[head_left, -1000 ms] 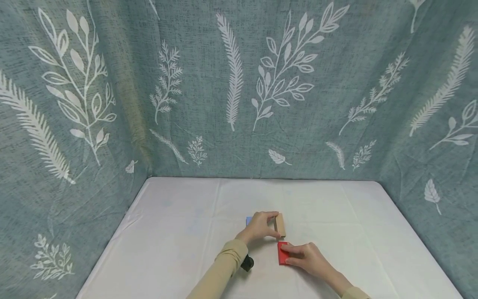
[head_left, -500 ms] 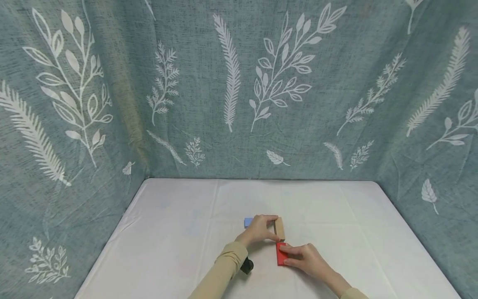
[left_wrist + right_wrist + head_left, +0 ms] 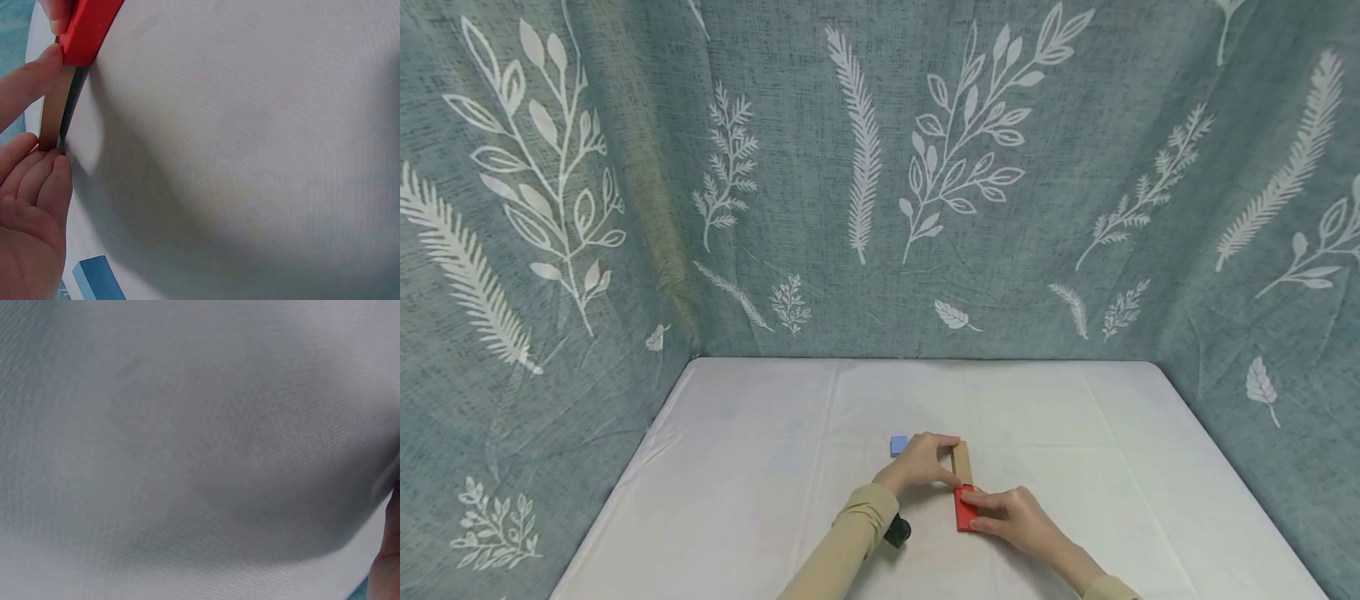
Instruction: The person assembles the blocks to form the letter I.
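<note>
The left hand (image 3: 921,461) pinches a straight-edged, wood-coloured bar (image 3: 962,463) end to end; the right hand (image 3: 1024,518) grips a smooth red block (image 3: 965,512) at the bar's near end; a blue block (image 3: 898,446) lies to their left, and creased white cloth (image 3: 1075,417) stretches broadly to the worktop (image 3: 1180,500) edges

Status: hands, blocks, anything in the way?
Left hand pinches tan block by its ends. Right hand holds red block. Blocks end to end, touching or nearly. Blue block off left, not between them.
</note>
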Available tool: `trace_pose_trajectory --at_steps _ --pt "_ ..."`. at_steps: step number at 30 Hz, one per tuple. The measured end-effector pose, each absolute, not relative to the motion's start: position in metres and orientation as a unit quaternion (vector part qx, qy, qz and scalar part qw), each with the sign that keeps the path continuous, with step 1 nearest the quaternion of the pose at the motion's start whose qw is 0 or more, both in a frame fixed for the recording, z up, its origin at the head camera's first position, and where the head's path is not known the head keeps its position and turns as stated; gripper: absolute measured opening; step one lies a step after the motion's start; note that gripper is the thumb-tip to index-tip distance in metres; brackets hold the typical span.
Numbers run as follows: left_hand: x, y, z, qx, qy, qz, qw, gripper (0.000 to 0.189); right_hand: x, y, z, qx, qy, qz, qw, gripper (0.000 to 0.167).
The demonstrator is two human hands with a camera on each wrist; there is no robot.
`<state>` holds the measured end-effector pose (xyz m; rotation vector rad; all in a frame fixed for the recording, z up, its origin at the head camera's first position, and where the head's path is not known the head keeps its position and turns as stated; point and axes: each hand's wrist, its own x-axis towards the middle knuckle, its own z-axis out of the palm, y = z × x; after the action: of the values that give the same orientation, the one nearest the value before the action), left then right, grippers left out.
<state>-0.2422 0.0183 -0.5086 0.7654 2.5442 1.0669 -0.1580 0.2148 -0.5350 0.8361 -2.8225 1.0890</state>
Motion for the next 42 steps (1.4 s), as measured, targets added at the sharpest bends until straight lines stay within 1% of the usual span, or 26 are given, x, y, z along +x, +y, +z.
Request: trace_pose_trajectory --at_steps 9,27,42 --pt "-0.239 0.018 -0.504 0.258 0.877 0.373 0.157 0.065 -0.158 0.213 -0.534 0.269 -0.897 0.350 0.006 0.037" --pt "-0.239 0.022 -0.498 0.247 0.886 0.359 0.157 0.064 -0.156 0.214 -0.533 0.275 -0.892 0.359 0.007 0.037" --pt "-0.236 0.023 -0.497 0.223 0.883 0.372 0.177 0.066 -0.158 0.215 -0.534 0.268 -0.892 0.364 -0.007 0.038"
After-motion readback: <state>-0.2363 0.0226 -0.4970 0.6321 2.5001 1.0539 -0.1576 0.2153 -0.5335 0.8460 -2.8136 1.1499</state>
